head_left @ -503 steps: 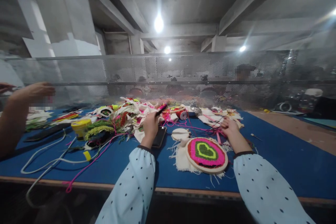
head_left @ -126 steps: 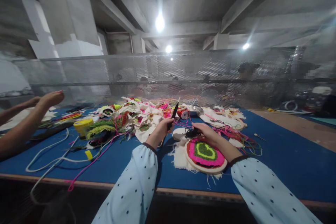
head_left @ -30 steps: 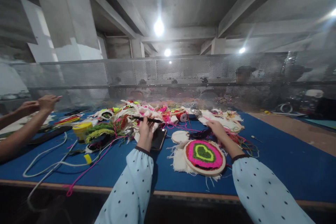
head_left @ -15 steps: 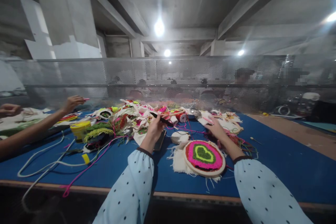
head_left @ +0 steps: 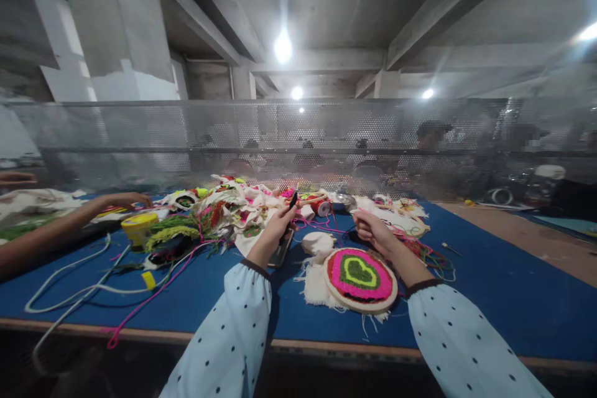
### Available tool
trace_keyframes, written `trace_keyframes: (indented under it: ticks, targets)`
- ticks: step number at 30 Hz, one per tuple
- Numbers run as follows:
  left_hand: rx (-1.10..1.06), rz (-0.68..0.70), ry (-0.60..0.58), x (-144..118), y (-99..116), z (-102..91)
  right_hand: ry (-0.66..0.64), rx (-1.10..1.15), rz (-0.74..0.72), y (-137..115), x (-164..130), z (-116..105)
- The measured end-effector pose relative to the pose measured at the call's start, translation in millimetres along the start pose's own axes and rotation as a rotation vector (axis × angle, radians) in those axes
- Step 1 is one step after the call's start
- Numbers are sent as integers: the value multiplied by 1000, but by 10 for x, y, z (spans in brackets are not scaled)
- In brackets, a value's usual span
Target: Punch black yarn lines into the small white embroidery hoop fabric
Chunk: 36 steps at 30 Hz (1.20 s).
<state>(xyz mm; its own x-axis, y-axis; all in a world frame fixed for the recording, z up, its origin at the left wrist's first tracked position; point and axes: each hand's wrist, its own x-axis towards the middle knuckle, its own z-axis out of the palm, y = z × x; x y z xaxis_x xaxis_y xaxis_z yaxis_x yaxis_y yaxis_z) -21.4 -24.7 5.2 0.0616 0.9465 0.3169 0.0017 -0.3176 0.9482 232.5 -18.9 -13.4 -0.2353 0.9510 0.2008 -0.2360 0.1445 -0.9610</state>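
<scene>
On the table (head_left: 489,286), a hoop (head_left: 360,272) lies centre, fabric pile (head_left: 233,205) at eleven o'clock, a tub (head_left: 138,226) at nine.

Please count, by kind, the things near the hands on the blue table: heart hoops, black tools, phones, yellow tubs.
heart hoop: 1
black tool, held in left hand: 1
phone: 1
yellow tub: 1
Total: 4
</scene>
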Motion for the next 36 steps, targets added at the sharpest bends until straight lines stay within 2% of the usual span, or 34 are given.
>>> trace_keyframes:
  ticks: [4,6,8,11,15,19,21,24,27,29,32,34,36]
  targets:
    - [643,324,114,-10,-62,-57,293,91,-105,-99,29,-336]
    - [808,353,93,-13,-104,-62,473,158,-135,-124,36,-552]
    - [833,341,63,-9,-149,-50,617,214,-172,-131,37,-757]
    - [762,352,60,5,-192,-8,706,222,-204,-116,36,-934]
    - [591,283,29,11,-124,57,732,267,-208,-91,50,-904]
    - [177,43,-5,14,-8,79,738,312,-192,-81,81,-797]
    - [-54,-19,7,30,5,60,727,317,-184,-78,96,-765]
    - [-290,-16,102,80,-27,-20,775,374,-182,-82,98,-769]
    - [-412,57,238,149,-64,-156,880,425,-201,-96,57,-850]
    - [-475,94,382,190,-76,-257,952,442,-217,-104,20,-930]
    - [-530,76,594,219,-75,-365,1062,457,-219,-97,2,-1029]
    - [-535,71,623,213,-66,-378,1118,453,-214,-76,23,-1058]
    - [-535,68,563,192,-55,-350,1143,441,-214,-47,52,-1059]
